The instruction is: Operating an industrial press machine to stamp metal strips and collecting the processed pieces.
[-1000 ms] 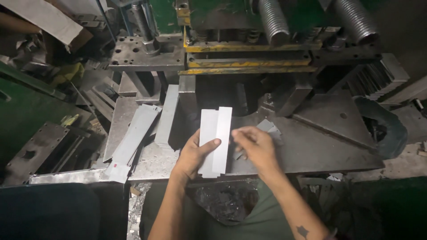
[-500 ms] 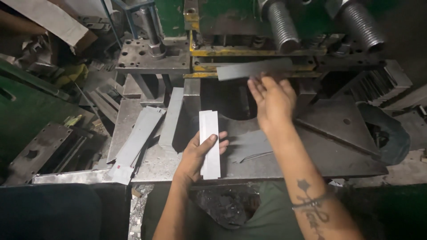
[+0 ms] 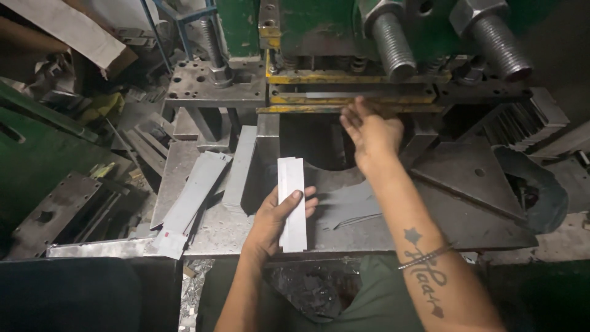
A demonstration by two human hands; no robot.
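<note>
My left hand (image 3: 273, 218) grips a stack of long pale metal strips (image 3: 292, 200) over the near part of the steel press table (image 3: 467, 190). My right hand (image 3: 372, 132) is stretched forward to the yellow-edged die slot (image 3: 353, 95) of the green press, fingers spread at the slot's mouth. A grey strip (image 3: 344, 95) lies inside the slot, just beyond the fingertips. Whether the fingers still touch that strip cannot be made out.
Two big threaded press columns (image 3: 393, 43) stand above the die. Loose metal strips (image 3: 193, 193) lie on the table at left. A perforated steel block (image 3: 212, 83) and scrap plates (image 3: 67, 206) crowd the left side. Metal offcuts (image 3: 307, 289) fill the bin below.
My right hand took one strip from the stack, carried it forward and pushed it into the die slot. My left hand has stayed put with the remaining strips.
</note>
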